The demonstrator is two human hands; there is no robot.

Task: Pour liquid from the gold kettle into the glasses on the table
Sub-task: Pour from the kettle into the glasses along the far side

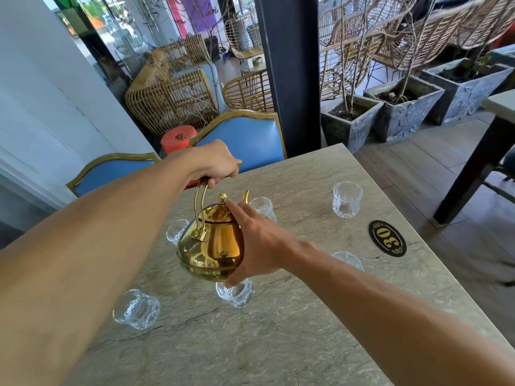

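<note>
Two hands | left hand [213, 162] clenches kettle [211, 246] handle | right hand [262, 246] spread, steadying lid

Shiny gold kettle [211, 246], clear faceted glasses [347, 199], grey-green veined table [278, 344], blue chairs [245, 137]

Gold kettle [211, 240] above glasses, handle in left hand [213, 162], right hand [262, 246] against its side.

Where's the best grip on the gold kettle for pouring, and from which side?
Grip the top of the arched handle from above, as the left hand does: the hoop stands upright over the lid, so the kettle hangs and can tip toward its spout. The right hand steadies the rounded body from the right, a fingertip near the lid knob.
</note>
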